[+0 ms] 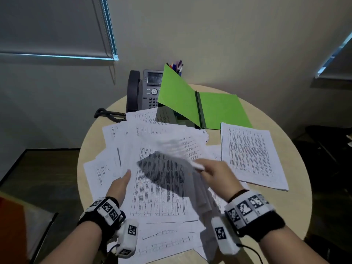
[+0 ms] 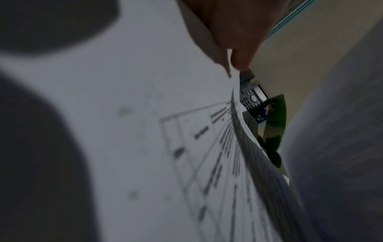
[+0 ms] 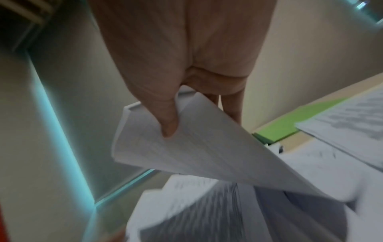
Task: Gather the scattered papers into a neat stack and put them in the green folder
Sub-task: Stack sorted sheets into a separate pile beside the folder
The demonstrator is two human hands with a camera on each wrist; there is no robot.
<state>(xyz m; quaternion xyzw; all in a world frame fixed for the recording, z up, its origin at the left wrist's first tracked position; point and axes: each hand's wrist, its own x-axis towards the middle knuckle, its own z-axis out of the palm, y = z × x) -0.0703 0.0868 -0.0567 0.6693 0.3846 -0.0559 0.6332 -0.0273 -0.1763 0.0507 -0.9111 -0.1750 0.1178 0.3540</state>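
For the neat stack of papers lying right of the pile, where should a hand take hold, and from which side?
Grip the neat stack at its near right edge, coming from the right: that corner overhangs nothing but lies free on the table, while its far edge overlaps the green folder. This is a judgement.

No legible text anywhere

The scattered papers (image 1: 160,187) beside the green folder (image 1: 219,109) carry printed tables and lines too blurred to read; the desk phone (image 1: 150,90) behind the folder shows keys whose markings are too small to make out.
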